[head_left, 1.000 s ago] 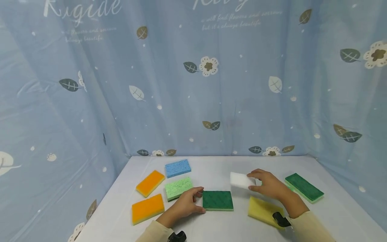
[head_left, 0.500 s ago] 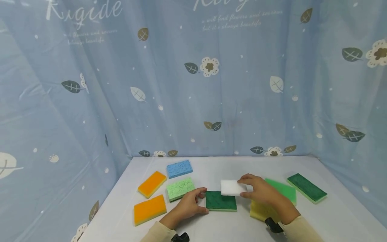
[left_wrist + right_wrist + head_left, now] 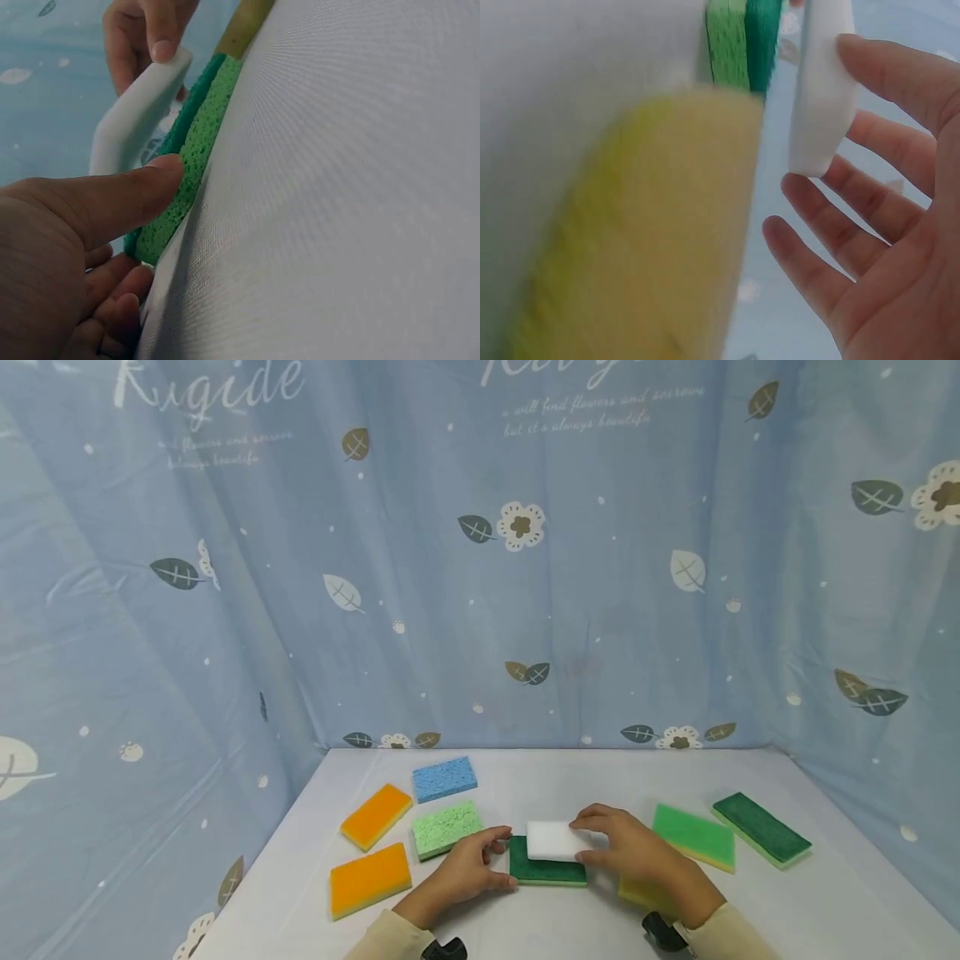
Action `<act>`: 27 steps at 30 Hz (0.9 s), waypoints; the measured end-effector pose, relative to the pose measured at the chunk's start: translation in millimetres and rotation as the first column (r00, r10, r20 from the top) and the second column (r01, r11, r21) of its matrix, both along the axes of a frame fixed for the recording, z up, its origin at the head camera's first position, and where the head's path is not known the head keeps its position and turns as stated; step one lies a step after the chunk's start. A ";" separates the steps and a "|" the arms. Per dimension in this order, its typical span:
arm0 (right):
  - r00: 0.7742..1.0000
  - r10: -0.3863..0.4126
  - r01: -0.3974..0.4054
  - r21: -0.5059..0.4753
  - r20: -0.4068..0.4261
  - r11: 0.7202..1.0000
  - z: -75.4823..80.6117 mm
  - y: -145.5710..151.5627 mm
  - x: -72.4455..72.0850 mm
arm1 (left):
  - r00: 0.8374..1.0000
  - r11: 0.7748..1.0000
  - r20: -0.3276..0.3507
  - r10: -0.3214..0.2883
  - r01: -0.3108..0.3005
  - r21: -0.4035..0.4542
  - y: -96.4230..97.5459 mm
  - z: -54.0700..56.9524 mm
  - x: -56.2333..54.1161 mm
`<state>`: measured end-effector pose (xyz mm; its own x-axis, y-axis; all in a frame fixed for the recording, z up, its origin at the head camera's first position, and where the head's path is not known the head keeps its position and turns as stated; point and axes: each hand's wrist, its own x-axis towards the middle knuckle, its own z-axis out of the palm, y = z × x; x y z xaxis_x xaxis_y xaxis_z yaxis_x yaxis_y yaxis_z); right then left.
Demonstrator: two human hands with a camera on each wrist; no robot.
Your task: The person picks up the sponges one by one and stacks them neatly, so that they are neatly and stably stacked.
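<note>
My right hand [image 3: 626, 847] pinches a white melamine sponge [image 3: 551, 841] between thumb and fingers. In the left wrist view the white sponge [image 3: 124, 124] looks bent or angled, with a gap between it and the dark green scouring sponge [image 3: 551, 872] below. The right wrist view shows my right thumb against the white sponge [image 3: 823, 90], fingers on its other side. My left hand [image 3: 468, 868] lies at the left end of the dark green sponge, relaxed, its thumb by the near corner and its index finger by the far corner. Whether they press it is not clear.
At left lie two orange sponges [image 3: 377, 817], a blue sponge [image 3: 445, 778] and a light green sponge [image 3: 447, 829]. At right lie a green sponge [image 3: 693, 835], another dark green one and a yellow sponge [image 3: 641, 893], partly under my right forearm. A blue curtain [image 3: 585, 568] surrounds the white table.
My right hand has carried the white sponge leftward and toward me, from right of the central dark green sponge to over it. My left hand keeps its place beside that sponge.
</note>
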<state>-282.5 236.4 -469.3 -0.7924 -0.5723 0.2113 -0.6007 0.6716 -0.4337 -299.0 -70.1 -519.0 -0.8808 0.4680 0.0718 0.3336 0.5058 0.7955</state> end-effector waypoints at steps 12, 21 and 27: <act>1.000 0.003 -0.003 0.035 -0.004 0.999 -1.7 -12.3 5.5 | 1.000 1.000 -0.006 0.017 -0.017 -0.007 1.1 -0.3 0.0; 0.999 0.034 -0.034 0.008 -0.028 0.999 -3.2 -22.9 8.9 | 0.999 1.000 -0.036 0.028 -0.028 -0.012 2.3 0.5 2.0; 0.999 0.035 -0.035 0.003 -0.039 0.999 -2.9 -25.4 9.9 | 0.999 0.999 -0.043 0.029 -0.030 -0.021 2.0 -0.8 1.9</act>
